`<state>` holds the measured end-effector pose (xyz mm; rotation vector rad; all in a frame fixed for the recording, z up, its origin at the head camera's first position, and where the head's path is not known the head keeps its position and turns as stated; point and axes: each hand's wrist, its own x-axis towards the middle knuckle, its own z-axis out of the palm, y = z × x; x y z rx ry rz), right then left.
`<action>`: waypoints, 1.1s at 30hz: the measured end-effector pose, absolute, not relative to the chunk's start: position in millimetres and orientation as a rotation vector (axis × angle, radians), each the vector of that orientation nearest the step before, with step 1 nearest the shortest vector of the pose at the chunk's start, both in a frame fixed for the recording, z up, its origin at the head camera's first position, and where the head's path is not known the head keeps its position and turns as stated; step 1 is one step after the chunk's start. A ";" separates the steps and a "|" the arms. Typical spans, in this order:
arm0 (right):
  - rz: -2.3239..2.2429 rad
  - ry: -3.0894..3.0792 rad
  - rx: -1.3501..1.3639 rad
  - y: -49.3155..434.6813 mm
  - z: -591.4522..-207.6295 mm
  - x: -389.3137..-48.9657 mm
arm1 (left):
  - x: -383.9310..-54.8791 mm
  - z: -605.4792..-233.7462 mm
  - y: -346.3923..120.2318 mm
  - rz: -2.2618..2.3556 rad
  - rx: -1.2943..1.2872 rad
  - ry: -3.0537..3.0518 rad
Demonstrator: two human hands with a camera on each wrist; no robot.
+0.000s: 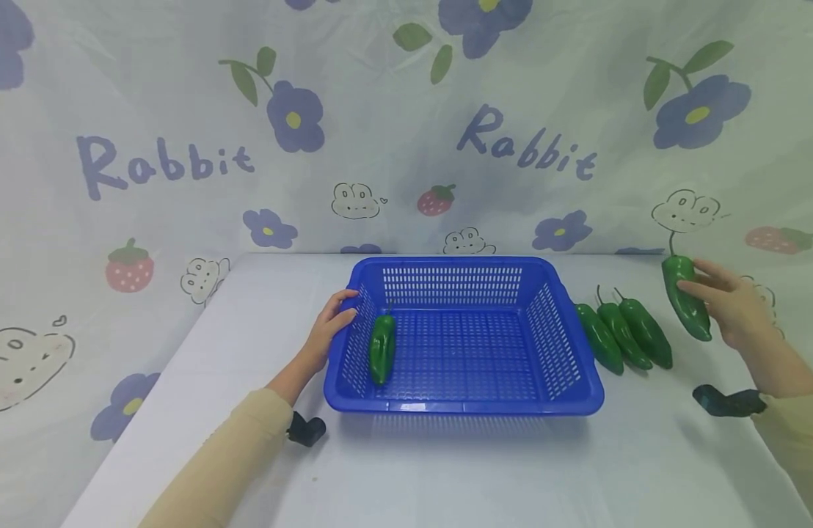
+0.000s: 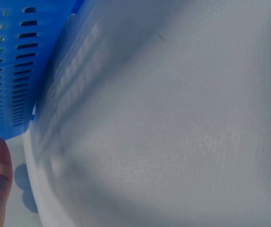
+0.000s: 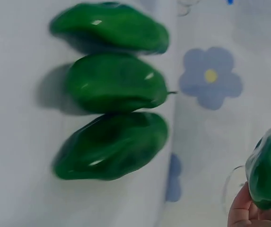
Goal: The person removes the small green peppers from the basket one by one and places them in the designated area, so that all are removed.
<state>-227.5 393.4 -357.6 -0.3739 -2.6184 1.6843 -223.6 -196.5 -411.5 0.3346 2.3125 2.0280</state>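
Observation:
A blue perforated plastic basket [image 1: 466, 407] stands on the table. My left hand [image 1: 329, 323] holds its left rim; in the left wrist view, fingers [image 2: 3, 161] of that hand lie at the basket's edge. Inside the basket, near the left wall, lies a glossy green pepper [image 1: 382, 350]. My right hand [image 1: 737, 304] grips another green pepper [image 1: 685, 297] by its side, stem upward, above the table's right side. In the right wrist view this held pepper [image 3: 270, 170] is partly cut off by the frame.
Three green peppers [image 1: 621, 334] lie side by side on the white table, close to the basket's right wall. A patterned curtain [image 1: 406, 132] hangs behind the table. Dark straps with small attachments [image 1: 306, 429] are on both wrists.

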 end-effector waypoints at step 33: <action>1.407 -2.783 -0.428 404.2 -420.0 -241.2 | -223.3 -410.5 -195.9 2.047 0.325 2.279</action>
